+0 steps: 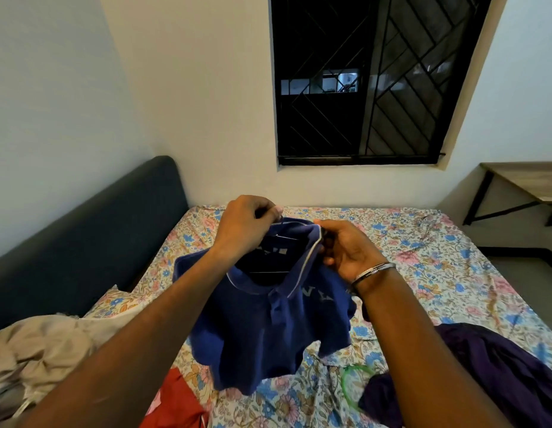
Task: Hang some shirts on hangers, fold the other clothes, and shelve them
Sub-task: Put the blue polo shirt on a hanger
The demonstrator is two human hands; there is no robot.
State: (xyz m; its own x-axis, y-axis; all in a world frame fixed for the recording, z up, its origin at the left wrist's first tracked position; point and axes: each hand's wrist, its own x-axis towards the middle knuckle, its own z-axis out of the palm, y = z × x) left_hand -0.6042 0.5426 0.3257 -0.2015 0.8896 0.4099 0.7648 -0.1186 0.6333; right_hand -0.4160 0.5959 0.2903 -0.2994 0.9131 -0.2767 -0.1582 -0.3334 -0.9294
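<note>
A blue polo shirt (262, 329) hangs in the air above the bed, held up between both hands. My left hand (243, 223) pinches the hook of a thin dark hanger (276, 237) whose bars show inside the neck opening. My right hand (345, 248) grips the shirt's collar at its right side. The shirt's lower part droops toward the bedsheet.
The bed has a floral sheet (423, 257) and a dark headboard (83, 242) at the left. On it lie beige clothes (46, 350), a red garment (175, 403), a dark purple garment (484, 375) and a green hanger (348, 387). A wooden table (521, 183) stands at right.
</note>
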